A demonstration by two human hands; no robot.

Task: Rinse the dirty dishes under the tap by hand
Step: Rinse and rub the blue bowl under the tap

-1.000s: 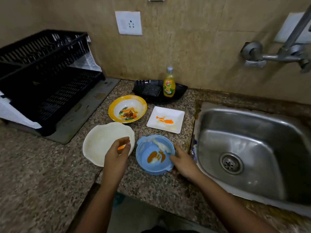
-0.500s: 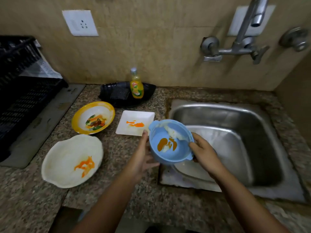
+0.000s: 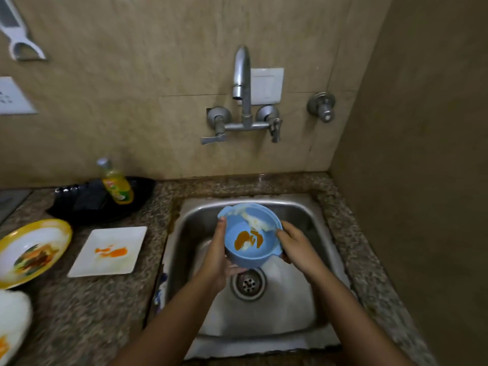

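Holding blue bowl (image 3: 249, 235) | moved from counter (image 3: 87, 310) to over sink (image 3: 311, 215)

- I count two hands: left hand (image 3: 215, 256), right hand (image 3: 294, 245).
- One blue bowl (image 3: 250, 235).
- Three dirty plates on my left: yellow plate (image 3: 31, 249), square plate (image 3: 109, 250), white plate (image 3: 12, 320).
- One tap (image 3: 243, 75), one sink (image 3: 311, 215), one soap bottle (image 3: 116, 184).

The bowl (image 3: 249, 249) I hold looks like matt blue plastic, smeared with orange and white residue. The sink (image 3: 311, 299) below it is brushed stainless steel, softly reflective. The tap (image 3: 243, 83) on the wall is dull grey metal. The counter (image 3: 87, 313) is speckled polished granite. The square plate (image 3: 111, 250) beside the sink is smooth glossy white, stained orange
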